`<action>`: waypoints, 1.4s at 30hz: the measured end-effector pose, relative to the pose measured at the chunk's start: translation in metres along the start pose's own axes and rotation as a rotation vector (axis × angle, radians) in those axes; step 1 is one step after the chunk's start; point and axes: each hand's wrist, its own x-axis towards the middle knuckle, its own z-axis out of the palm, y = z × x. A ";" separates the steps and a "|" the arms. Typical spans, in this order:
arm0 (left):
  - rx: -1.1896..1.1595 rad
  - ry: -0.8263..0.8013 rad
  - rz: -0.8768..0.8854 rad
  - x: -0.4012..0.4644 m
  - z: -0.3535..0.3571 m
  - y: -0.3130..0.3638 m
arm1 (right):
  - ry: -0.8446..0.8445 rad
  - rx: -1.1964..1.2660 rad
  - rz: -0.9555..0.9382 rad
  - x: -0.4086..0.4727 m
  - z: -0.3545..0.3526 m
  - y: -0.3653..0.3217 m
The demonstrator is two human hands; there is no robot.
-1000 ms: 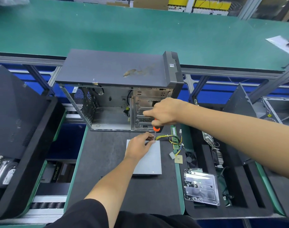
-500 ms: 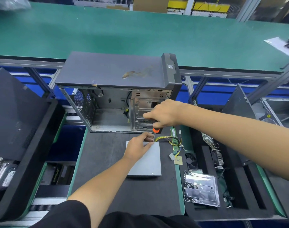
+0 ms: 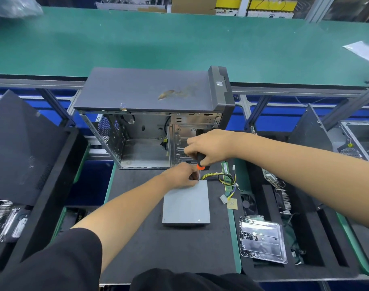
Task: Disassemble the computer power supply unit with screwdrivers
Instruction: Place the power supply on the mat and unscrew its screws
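Driving down at frame centre, the right hand (image 3: 208, 148) wraps its fingers around the orange-collared screwdriver (image 3: 200, 160), while the left hand (image 3: 180, 174) pinches near the tip, probably steadying it on the power supply unit (image 3: 186, 203), flat on the bench (image 3: 137, 238).

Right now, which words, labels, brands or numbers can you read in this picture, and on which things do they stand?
Nothing can be read with certainty.
Pale letters on the dark part in the lower-left tray: too blurred to read.
Small yellow sticker on the case at far right: too small to read.
Power supply unit and computer case: no visible text.
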 end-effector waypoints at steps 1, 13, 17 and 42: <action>0.024 -0.019 0.003 0.002 -0.002 0.000 | 0.001 0.023 -0.006 -0.001 -0.001 0.000; 0.097 -0.134 0.109 0.013 -0.013 0.009 | 0.038 0.060 0.025 -0.010 0.003 0.006; 0.181 -0.172 0.128 0.015 -0.017 0.011 | 0.040 0.068 0.025 -0.010 0.006 0.006; 0.363 -0.058 0.165 0.008 -0.011 0.012 | 0.048 0.069 0.040 -0.005 0.009 0.007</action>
